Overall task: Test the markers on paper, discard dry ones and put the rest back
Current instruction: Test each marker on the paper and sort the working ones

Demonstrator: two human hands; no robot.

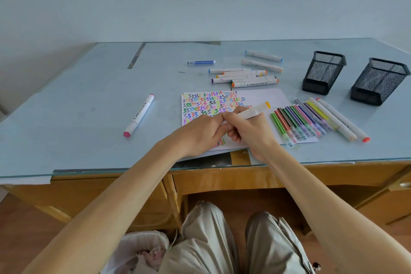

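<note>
Currently both your hands, left [203, 131] and right [251, 131], grip a yellow marker [253, 111] over the scribble-filled paper [262, 97]; a pile [242, 75] waits untested, both holders [323, 73] empty.

Under the desk's [222, 180] near edge you see a white bag [138, 249] — crumpled, on the wooden floor [26, 229] — beside your beige trousers [206, 240].

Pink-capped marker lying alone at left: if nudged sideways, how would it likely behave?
The pink-capped marker looks rigid and light. Lying flat on the smooth glass desk top, it would probably slide easily; its barrel looks flattened rather than round, so it may roll little.
</note>
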